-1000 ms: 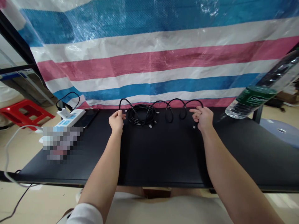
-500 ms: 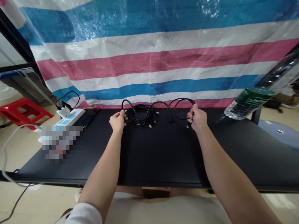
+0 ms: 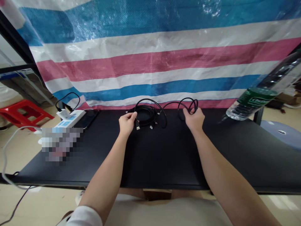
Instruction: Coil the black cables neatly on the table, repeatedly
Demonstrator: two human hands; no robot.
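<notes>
A thin black cable (image 3: 150, 108) runs in loops along the far edge of a black table (image 3: 164, 157). My left hand (image 3: 127, 123) is closed on one end of it, with a small plug hanging below the fingers. Closed as well, my right hand (image 3: 194, 119) grips a bunch of small cable loops at the right. Between the two hands lies a flat coil of black cable (image 3: 144, 115) with several small white tags on it.
A white power strip (image 3: 68, 118) and a dark phone (image 3: 88, 118) lie at the table's far left. A clear plastic bottle (image 3: 263, 91) leans in at the right. A striped tarp (image 3: 150, 53) hangs behind. A red stool (image 3: 22, 113) stands on the floor, left.
Both hands came closer together. My right hand shut on the cable and gathered its spread-out arches into a tight bunch. My left hand moved right with the cable end.
</notes>
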